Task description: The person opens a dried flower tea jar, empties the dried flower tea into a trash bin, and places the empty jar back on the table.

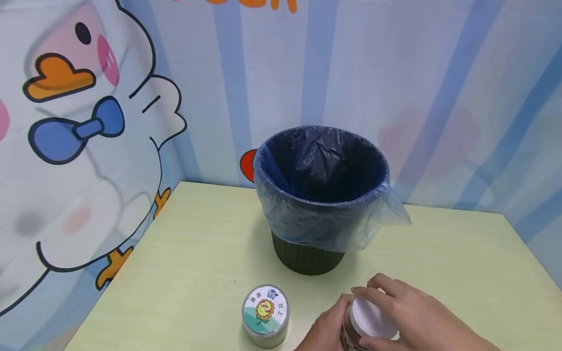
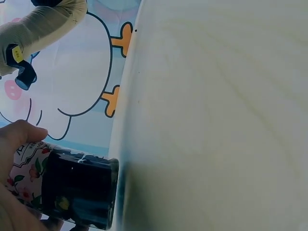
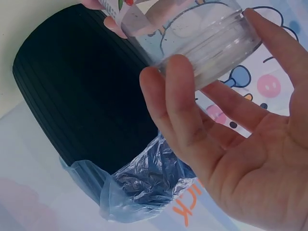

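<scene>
While both hands work at the near edge of the pale table (image 1: 184, 253), they hold a small clear jar (image 1: 357, 326) with a floral label and a white lid (image 1: 373, 319). The right hand (image 1: 408, 317) lies over the top, its fingers (image 3: 185, 110) curled round the lid's rim. The left hand (image 1: 325, 329) grips the jar's body from the side, thumb and fingers wrapped round the label; the left wrist view shows the jar's dark lower part standing on the table. Just left of it stands a second round jar (image 1: 265, 316), its lid bearing a sunflower sticker, untouched. Behind both, near the middle of the table, sits a dark ribbed waste bin (image 1: 307, 256) lined with a blue plastic bag (image 1: 325, 214) folded over its rim. A cartoon duck backdrop (image 1: 88, 126) with blue stripes surrounds the table.
</scene>
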The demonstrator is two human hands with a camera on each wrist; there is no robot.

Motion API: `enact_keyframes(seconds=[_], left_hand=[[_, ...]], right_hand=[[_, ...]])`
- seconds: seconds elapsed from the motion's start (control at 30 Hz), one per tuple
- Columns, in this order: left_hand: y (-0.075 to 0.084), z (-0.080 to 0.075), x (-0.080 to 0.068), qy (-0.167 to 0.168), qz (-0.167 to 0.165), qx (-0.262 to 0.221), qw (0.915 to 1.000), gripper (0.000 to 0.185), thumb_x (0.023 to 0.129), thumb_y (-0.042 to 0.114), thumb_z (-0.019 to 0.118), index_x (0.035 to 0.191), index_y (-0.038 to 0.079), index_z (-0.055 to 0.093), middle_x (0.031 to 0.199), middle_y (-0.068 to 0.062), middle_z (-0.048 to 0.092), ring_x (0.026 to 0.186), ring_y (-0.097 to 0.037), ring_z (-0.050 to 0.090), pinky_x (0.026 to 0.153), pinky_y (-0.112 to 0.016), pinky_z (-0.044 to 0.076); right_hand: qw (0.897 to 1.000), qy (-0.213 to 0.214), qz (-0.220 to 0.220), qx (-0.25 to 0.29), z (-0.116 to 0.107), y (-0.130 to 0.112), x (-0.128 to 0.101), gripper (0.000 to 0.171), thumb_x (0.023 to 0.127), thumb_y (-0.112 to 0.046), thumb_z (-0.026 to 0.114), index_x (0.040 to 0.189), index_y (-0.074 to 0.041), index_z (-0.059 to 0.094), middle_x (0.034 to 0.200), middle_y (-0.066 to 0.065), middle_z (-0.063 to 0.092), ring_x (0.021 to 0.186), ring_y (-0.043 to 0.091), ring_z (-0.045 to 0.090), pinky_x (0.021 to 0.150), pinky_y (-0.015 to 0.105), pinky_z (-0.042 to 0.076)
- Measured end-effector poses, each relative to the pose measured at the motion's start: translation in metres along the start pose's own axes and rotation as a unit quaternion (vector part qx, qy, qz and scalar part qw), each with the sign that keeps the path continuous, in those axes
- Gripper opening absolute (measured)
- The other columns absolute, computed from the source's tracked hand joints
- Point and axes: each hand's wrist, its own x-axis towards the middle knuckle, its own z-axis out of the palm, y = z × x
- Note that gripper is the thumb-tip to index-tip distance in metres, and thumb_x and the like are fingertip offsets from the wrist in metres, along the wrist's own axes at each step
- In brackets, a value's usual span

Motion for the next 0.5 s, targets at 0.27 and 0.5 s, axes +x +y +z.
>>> enact_keyframes(seconds=[0.27,0.5], left_hand=[[0.083,-0.026,-0.026,0.001,-0.002,0.021,0.9998,0.073,0.082,0.032,0.084,0.141,0.029,0.041,0.128,0.013,0.054,0.112,0.000,0.052,0.091,-0.028,0.048],[0.101,-0.033,-0.031,0.005,-0.012,0.088,0.9960,0.074,0.080,0.037,0.084,0.141,0.030,0.042,0.126,0.014,0.056,0.106,0.001,0.054,0.087,-0.029,0.051]], right_hand=[[0.999,0.004,-0.032,0.044,-0.010,0.003,-0.003,0.057,0.084,-0.051,0.075,0.127,-0.015,0.064,0.113,-0.002,0.059,0.090,0.012,0.058,0.063,0.024,0.054],[0.991,0.006,-0.061,0.117,-0.021,0.005,-0.005,0.055,0.085,-0.042,0.078,0.130,-0.015,0.063,0.120,0.001,0.061,0.102,0.014,0.061,0.069,0.026,0.055]])
